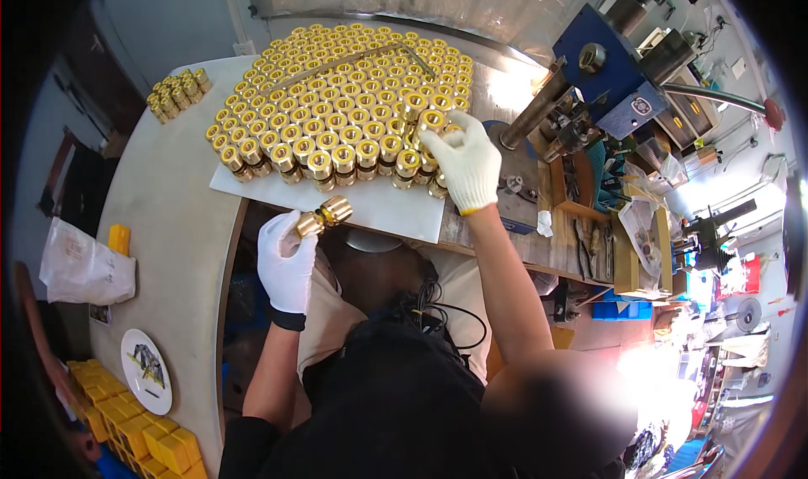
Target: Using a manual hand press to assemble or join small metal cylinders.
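My left hand (286, 260), in a white glove with a dark cuff, is closed on a brass fitting (335, 210) in front of the table's near edge. The fitting lies tilted, with a ribbed brass body and a dark band near its middle. My right hand (467, 161), in a cream knit glove, reaches to the right front of a large block of upright brass fittings (316, 128). Its thumb and fingers close around a raised brass fitting (432, 120) there. A few fittings beside it also stand higher than the rest.
A flat metal bar frame (337, 64) lies over the block, which rests on a white board (404, 218). A smaller fitting cluster (178, 96), white bag (88, 264), white plate (135, 344) and yellow boxes (139, 424) are left. A blue press (606, 71) stands right, near tools (593, 247).
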`<state>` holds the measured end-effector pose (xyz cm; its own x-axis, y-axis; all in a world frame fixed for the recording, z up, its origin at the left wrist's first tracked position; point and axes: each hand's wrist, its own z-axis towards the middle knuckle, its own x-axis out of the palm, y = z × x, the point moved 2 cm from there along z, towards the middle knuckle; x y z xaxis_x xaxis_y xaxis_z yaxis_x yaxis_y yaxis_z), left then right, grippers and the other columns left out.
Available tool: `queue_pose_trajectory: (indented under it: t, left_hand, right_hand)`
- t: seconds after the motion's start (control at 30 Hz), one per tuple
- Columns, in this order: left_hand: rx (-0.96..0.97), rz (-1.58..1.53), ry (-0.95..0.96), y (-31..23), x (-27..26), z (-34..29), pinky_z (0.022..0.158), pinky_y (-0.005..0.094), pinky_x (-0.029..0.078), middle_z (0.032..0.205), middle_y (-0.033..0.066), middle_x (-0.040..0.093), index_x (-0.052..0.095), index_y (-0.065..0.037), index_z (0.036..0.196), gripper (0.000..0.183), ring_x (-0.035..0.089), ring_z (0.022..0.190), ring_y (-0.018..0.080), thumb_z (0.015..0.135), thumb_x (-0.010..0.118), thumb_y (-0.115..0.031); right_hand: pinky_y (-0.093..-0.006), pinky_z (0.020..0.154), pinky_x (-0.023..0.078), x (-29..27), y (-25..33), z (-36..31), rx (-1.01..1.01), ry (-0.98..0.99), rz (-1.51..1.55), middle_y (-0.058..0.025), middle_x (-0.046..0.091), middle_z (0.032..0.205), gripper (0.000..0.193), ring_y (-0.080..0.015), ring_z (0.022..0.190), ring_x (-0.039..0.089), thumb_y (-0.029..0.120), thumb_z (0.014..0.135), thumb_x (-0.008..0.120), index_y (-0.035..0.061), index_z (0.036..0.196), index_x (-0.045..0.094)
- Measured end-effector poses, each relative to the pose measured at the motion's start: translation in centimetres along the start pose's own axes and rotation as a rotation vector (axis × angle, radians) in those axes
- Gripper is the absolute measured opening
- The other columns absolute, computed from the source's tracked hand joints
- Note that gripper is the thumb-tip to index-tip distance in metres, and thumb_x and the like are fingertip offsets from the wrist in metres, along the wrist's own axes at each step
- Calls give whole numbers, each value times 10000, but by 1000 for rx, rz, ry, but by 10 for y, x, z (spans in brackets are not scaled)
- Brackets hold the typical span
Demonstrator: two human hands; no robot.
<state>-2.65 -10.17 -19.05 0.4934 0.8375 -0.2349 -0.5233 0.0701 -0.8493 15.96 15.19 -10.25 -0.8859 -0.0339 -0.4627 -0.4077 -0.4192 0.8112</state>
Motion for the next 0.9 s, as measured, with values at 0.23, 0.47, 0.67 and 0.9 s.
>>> queue_pose_trajectory:
  t: [0.23, 0.47, 0.67, 0.9]
  left_hand:
    - [99, 30, 211, -59, 62, 20, 998, 364, 554, 1223, 142, 694, 733, -26, 1261, 408, 688, 1152, 283, 863, 821, -52]
    - [406, -42, 333, -110, 196, 21, 964, 390, 555, 1129, 123, 708, 749, -67, 1175, 339, 682, 1078, 307, 861, 848, -146]
    - [450, -22, 387, -121, 277, 33, 914, 402, 573, 1111, 111, 696, 739, -88, 1164, 312, 689, 1057, 320, 874, 825, -165]
    - [430, 39, 557, -160, 318, 53, 924, 443, 566, 1143, 168, 701, 710, -40, 1212, 475, 692, 1062, 365, 828, 857, -279]
  right_hand:
    - [-299, 763, 590, -50, -69, -110, 118, 179, 108, -126, 800, 914, 293, -154, 808, 762, 278, 972, 788, 15, 1102, 786]
    - [-303, 726, 578, -85, -136, -138, 165, 64, 82, -114, 786, 869, 236, -142, 759, 731, 242, 961, 796, 23, 1048, 803]
    - [-292, 747, 573, -87, -135, -135, 239, 40, 205, -108, 784, 869, 227, -110, 772, 704, 212, 961, 797, 8, 1059, 799]
    - [-284, 763, 571, -89, -134, -134, 257, 57, 249, -102, 787, 892, 217, -116, 801, 711, 196, 965, 789, 7, 1072, 798]
